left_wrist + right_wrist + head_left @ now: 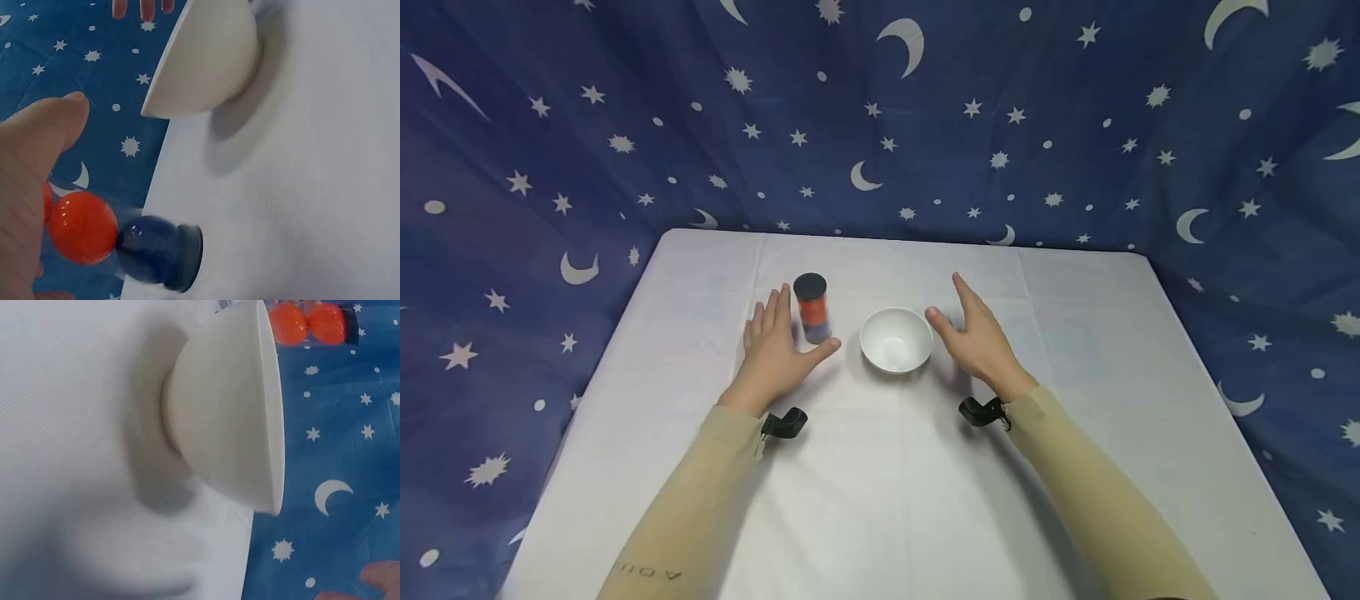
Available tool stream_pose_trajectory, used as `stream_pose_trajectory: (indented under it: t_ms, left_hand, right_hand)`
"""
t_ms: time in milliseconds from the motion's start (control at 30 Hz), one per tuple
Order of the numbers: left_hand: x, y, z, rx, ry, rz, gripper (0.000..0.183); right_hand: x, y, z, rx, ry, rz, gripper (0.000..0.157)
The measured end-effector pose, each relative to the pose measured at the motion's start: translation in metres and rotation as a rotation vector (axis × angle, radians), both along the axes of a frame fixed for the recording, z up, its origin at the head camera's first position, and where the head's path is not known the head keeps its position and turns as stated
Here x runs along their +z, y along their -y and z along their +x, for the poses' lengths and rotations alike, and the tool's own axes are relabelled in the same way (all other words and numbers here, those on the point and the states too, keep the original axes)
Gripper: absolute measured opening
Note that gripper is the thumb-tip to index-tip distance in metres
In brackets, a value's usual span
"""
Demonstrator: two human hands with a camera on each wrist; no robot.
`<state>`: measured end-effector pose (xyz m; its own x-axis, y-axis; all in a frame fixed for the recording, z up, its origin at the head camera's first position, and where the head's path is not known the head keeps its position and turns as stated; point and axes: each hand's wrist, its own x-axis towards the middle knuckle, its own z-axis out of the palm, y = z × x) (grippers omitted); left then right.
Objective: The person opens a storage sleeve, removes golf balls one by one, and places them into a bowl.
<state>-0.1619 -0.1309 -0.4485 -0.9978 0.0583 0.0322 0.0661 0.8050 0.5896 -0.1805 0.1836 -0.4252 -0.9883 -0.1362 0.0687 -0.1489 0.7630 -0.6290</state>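
A white bowl [897, 340] stands upright between the two hands. To its left is a clear tube [812, 310] with a black lid, standing upright; the left wrist view shows orange balls [82, 227] and a dark blue ball [147, 249] inside. My left hand [773, 358] is beside the tube with fingers straight and thumb spread toward the bowl, holding nothing. On the bowl's right, my right hand [983, 340] is also spread, its thumb near the rim. Whether that thumb touches the bowl is hard to tell; the fingers hold nothing.
A white cloth [865, 500] covers the table. Behind and at both sides hangs a blue curtain [925, 117] with moons and stars. Each wrist carries a small black camera mount [786, 423] over a tan sleeve [688, 500].
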Motion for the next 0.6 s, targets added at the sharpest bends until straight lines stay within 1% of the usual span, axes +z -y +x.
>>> stream_pose_trajectory:
  t_ms: [100,167,233,300,400,533,600]
  left_hand:
    - [-0.002,-0.006,-0.007,-0.019,0.002,0.13,0.116]
    - [-0.002,-0.01,-0.01,-0.026,0.003,0.22,0.109]
    - [-0.003,-0.012,-0.013,-0.03,0.002,0.284,0.1]
    - [-0.004,-0.012,-0.015,-0.028,-0.007,0.316,0.091]
    - [-0.006,-0.011,-0.016,-0.008,-0.03,0.334,0.078]
    - [-0.008,-0.009,-0.017,0.01,-0.076,0.348,0.061]
    - [-0.008,-0.009,-0.018,0.003,-0.077,0.353,0.058]
  right_hand:
    - [0.0,0.002,-0.001,0.004,0.0,-0.041,0.087]
    - [0.001,0.005,-0.001,0.012,-0.008,-0.079,0.088]
    - [0.002,0.008,-0.001,0.023,-0.012,-0.119,0.089]
    - [0.003,0.011,-0.001,0.032,-0.008,-0.146,0.088]
    - [0.005,0.015,-0.001,0.04,0.015,-0.157,0.086]
    - [0.005,0.019,-0.002,0.05,0.02,-0.145,0.086]
    - [0.005,0.02,-0.002,0.057,0.01,-0.128,0.088]
